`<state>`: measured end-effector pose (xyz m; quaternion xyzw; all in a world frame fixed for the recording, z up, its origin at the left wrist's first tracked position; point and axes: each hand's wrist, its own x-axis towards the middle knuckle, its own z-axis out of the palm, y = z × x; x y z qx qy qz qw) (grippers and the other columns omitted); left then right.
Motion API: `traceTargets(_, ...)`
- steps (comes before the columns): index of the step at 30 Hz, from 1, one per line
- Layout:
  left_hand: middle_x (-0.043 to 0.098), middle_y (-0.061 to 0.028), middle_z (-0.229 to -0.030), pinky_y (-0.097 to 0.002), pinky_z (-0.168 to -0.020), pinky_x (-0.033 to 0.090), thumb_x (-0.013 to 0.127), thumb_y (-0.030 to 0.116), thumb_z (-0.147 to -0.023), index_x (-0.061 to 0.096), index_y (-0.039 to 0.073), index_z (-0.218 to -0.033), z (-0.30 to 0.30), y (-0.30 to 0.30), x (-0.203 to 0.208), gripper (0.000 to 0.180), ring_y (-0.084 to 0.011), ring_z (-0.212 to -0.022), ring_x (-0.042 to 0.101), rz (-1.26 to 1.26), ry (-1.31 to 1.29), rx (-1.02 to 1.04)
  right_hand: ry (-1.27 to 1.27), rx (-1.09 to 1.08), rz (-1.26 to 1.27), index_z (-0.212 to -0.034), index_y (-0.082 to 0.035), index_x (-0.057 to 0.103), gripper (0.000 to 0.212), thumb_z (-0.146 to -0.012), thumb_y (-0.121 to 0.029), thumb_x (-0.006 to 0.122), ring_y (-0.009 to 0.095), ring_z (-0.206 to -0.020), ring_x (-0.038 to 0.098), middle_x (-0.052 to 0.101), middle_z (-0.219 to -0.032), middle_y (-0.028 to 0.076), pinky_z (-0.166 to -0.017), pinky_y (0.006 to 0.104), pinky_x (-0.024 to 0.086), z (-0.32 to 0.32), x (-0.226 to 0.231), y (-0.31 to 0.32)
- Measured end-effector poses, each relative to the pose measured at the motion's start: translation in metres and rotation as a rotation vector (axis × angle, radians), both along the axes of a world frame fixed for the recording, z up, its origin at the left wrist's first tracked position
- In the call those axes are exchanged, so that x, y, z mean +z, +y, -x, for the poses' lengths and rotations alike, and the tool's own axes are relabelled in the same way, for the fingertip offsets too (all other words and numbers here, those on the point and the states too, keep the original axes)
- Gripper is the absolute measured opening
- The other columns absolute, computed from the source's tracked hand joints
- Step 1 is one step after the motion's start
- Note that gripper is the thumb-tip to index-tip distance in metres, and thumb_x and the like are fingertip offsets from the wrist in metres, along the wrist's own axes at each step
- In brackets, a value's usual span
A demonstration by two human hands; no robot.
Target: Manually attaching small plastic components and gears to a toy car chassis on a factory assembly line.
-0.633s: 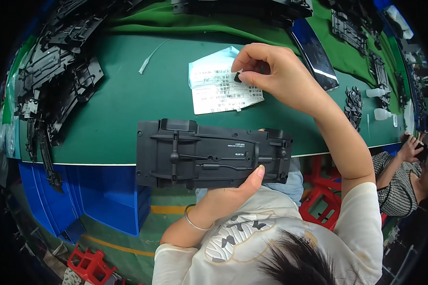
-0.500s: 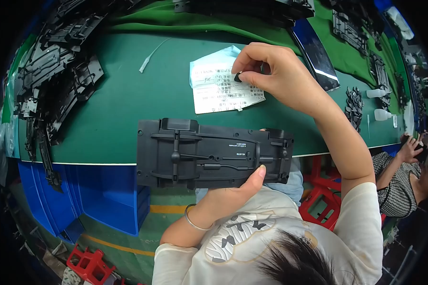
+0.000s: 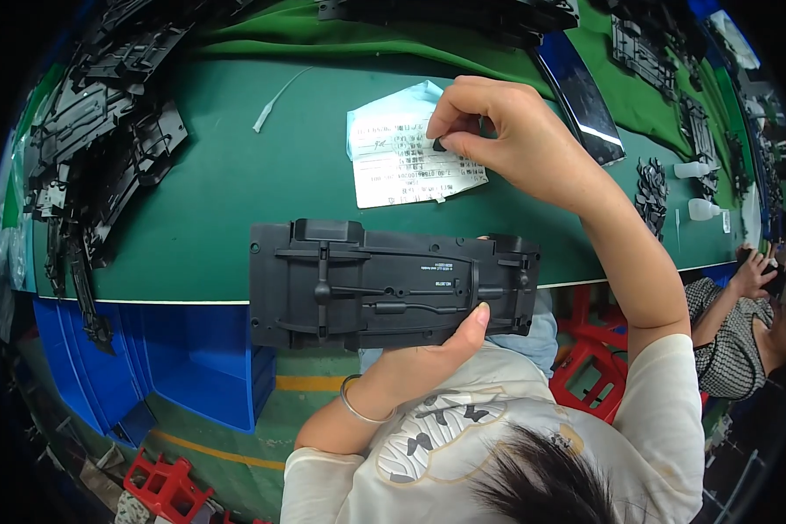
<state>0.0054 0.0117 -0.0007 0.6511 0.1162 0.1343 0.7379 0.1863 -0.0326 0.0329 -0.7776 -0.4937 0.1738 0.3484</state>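
Observation:
A long black plastic toy car chassis (image 3: 393,288) lies across my left hand (image 3: 450,349), over the near edge of the table. My left thumb presses on its near side, and the other fingers are mostly hidden beneath it. Farther off, my right hand (image 3: 489,131) pinches a small dark piece (image 3: 439,145) between thumb and fingertips; its kind is too small to make out. That hand hovers over a printed paper sheet (image 3: 393,166) with a blue corner on the green tabletop.
Black plastic parts (image 3: 105,131) pile up at the left. A dark glossy panel (image 3: 582,100), small black pieces (image 3: 651,192) and white bottles (image 3: 703,210) are at the right. Blue bins (image 3: 201,358) stand below the table; another person's hand (image 3: 754,275) shows at far right.
Almost nothing differs. The chassis and my hands have shifted only very slightly, with both grips kept.

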Motion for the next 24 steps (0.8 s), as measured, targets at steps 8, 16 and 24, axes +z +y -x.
traceTargets(8, 0.052, 0.0, -0.067, -0.0228, -0.053, 0.041, 0.056, 0.006, -0.073, 0.054, -0.001, -0.077, 0.0, -0.001, 0.002, 0.008, -0.0089, -0.057, 0.047, 0.015, -0.005, 0.024, -0.115, 0.002, -0.014, -0.078, -0.001, 0.054, 0.01, -0.069, 0.003, 0.05, 0.012, -0.063, 0.048, 0.047, -0.07, 0.005, -0.058, 0.0212, 0.038, -0.001, 0.003, -0.005)
traceTargets(16, 0.053, -0.0021, -0.072, -0.0233, -0.057, 0.042, 0.056, 0.003, -0.072, 0.055, -0.001, -0.08, 0.004, -0.004, -0.001, 0.009, -0.0104, -0.061, 0.049, 0.039, 0.005, 0.104, 0.776, -0.249, -0.258, -0.085, 0.0, 0.055, 0.013, -0.074, -0.007, 0.054, 0.008, -0.068, 0.051, 0.054, -0.074, 0.003, -0.065, 0.0195, 0.042, 0.024, 0.013, -0.059)
traceTargets(24, 0.054, -0.0054, -0.081, -0.0237, -0.065, 0.042, 0.054, 0.003, -0.073, 0.052, -0.003, -0.091, 0.0, -0.017, 0.0, 0.019, -0.0129, -0.07, 0.051, -0.088, 0.004, 0.187, 0.833, -0.409, -0.37, -0.08, -0.002, 0.054, 0.01, -0.073, -0.007, 0.057, 0.006, -0.062, 0.049, 0.054, -0.071, 0.001, -0.056, 0.0175, 0.041, 0.055, 0.005, -0.081)
